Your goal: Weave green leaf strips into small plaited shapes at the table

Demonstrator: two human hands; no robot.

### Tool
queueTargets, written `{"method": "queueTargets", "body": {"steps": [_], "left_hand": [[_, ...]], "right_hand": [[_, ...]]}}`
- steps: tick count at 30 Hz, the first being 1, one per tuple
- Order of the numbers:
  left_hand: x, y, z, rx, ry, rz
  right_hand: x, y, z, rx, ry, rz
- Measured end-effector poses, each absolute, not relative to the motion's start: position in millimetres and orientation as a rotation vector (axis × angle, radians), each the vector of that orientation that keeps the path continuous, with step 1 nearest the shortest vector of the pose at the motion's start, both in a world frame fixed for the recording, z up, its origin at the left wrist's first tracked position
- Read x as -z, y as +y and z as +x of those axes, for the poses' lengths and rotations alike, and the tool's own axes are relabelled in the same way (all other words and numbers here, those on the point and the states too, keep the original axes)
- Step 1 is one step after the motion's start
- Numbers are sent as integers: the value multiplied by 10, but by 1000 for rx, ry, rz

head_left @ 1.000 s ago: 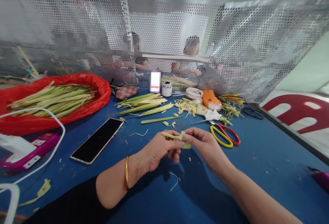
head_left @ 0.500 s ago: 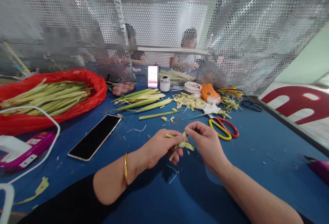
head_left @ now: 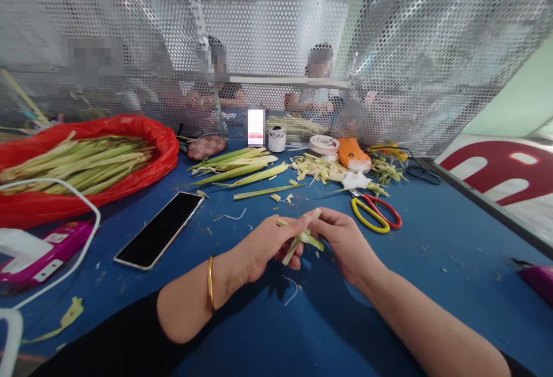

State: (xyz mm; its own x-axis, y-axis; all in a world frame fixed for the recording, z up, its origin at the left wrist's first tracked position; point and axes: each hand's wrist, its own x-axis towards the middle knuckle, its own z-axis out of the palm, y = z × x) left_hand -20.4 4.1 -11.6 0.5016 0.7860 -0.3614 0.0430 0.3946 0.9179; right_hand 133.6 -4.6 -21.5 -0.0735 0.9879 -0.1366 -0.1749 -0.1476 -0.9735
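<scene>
Low over the blue table, my left hand [head_left: 268, 245] pinches several pale green leaf strips [head_left: 315, 243] that cross one another in a small folded piece. My right hand [head_left: 348, 240] meets it from the right, its thumb and forefinger closed on the upper end of one flat strip. One strip end hangs down past the left fingers, and another points to the lower right. The left thumb and fingers hide part of the folds. Beyond the right hand lie scissors with red and yellow handles [head_left: 359, 219].
Long leaves [head_left: 242, 178] and a pile of scraps [head_left: 317, 170] lie ahead. At left are a red bag [head_left: 166, 158] of leaves, a phone [head_left: 159, 230], a magenta power strip [head_left: 71, 238] and a white cable [head_left: 95, 215]. A tape roll [head_left: 324, 144] stands before the perforated metal screen [head_left: 276, 25].
My right hand has moved slightly left and closer to my left hand. The strip's upper end now tilts to the right between the fingers.
</scene>
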Motion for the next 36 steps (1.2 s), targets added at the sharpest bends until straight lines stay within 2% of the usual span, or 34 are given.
{"method": "queueTargets", "body": {"steps": [3, 9, 15, 21, 32, 36], "left_hand": [[128, 25, -186, -584, 950, 952], [155, -5, -149, -683, 987, 1046], [136, -6, -147, -660, 989, 1092], [96, -30, -128, -619, 993, 1116], [40, 69, -233, -751, 1006, 1103], [29, 88, -259, -696, 965, 1084]], "right_hand": [[218, -71, 1306, -1358, -1094, -1123], [225, -82, 1293, -1509, -1099, -1069], [251, -86, 1278, -1238, -1123, -1132], [311, -63, 1288, -1217, -1057, -1159], [111, -48, 1391, -1521, -1298, -1267], [161, -88, 1351, -1695, -1195, -1227]]}}
